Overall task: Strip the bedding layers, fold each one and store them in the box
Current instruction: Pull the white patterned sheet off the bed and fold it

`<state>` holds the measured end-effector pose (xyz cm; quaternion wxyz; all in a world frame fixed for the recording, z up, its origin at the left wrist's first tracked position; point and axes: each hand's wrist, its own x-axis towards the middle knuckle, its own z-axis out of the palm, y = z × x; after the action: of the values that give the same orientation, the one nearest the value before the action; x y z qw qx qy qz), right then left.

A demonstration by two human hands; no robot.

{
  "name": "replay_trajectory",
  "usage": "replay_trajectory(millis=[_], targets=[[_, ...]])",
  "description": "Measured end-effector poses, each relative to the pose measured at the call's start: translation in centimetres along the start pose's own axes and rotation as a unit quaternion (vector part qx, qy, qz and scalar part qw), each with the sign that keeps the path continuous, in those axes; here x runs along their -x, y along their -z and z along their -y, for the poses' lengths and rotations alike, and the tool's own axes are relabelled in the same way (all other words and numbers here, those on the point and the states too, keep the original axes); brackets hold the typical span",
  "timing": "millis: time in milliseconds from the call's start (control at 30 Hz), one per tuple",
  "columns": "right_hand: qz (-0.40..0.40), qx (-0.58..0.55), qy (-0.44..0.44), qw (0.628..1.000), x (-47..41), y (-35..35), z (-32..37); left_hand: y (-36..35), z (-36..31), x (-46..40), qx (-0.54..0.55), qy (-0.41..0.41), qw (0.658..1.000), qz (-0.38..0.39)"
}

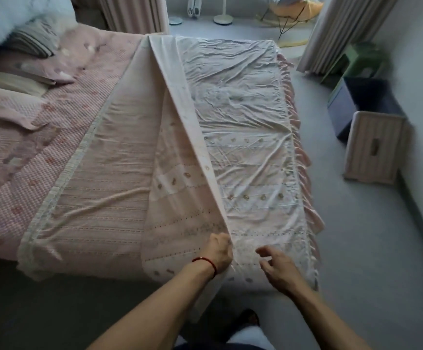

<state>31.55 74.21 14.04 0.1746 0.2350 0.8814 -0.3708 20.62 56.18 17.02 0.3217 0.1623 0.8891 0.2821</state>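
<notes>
At the foot of the bed (pixel 53 152), two bare forearms are reaching in from below.

Left hand (pixel 219 251): fingers are curling round and pinching the edge of the white sheet (pixel 243 127), where a long fold is running away from the hand towards the far end of the bed. A red cord (pixel 206 262) is circling this wrist.

Right hand (pixel 277 267): lying just right of the left hand, fingers loosely spread and gripping nothing, hovering over or lightly touching the sheet; contact cannot be told.

Sheet: white, wrinkled, with small embroidered motifs, lying across the right part of the bed, beyond and to the right of the fingers. Its left portion is turning over along the fold. A pink ruffle (pixel 303 157) is hanging off the bed edge well right of the fingers.

Pink cover (pixel 104 178): striped, with a lace border, lying left of the fold and left of the fingers. Beyond it, a pink quilt (pixel 28 147) is covering the far left of the bed.

Pillows (pixel 23 59): piling up at the far left, well apart from the fingers.

Box (pixel 364 99): dark, open, standing on the grey floor (pixel 369 236) far right of the fingers. A pale ribbed panel, perhaps its lid (pixel 375 147), is leaning just beside it.

Curtains (pixel 344 29): hanging at the far end.
</notes>
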Motion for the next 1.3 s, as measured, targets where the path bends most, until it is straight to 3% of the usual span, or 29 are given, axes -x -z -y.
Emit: replay_trajectory(millis=[333,467,533,600,767,900,1100,1300], targets=[[-0.055,-0.040,-0.105,0.992,1.1,10.7,-8.7,-9.6,-13.3,-7.4,-0.124,-0.071,0.984,0.104],[-0.069,-0.045,-0.105,0.991,0.9,12.7,-11.1,-12.5,-14.7,-10.9,-0.121,-0.077,0.954,0.263],[-0.055,-0.061,-0.114,0.990,0.2,14.1,-13.1,-13.5,-15.5,-11.9,-0.129,-0.053,0.943,0.302],[-0.053,-0.077,-0.108,0.990,-0.7,15.5,-14.6,-14.0,-16.0,-12.5,-0.105,-0.007,0.957,0.269],[-0.026,-0.124,-0.050,0.991,-5.2,21.8,-21.0,-15.3,-22.3,-15.5,0.005,0.046,0.995,0.083],[0.017,-0.126,0.015,0.992,-7.4,31.6,-26.6,-16.3,-33.0,-16.5,0.099,0.081,0.988,-0.088],[-0.023,-0.126,0.101,0.987,-10.8,45.4,-29.1,-16.3,-46.0,-17.7,0.086,-0.001,0.970,-0.229],[-0.071,-0.154,0.219,0.961,-15.9,55.7,-24.3,-12.9,-55.1,-20.8,0.088,-0.072,0.934,-0.339]])
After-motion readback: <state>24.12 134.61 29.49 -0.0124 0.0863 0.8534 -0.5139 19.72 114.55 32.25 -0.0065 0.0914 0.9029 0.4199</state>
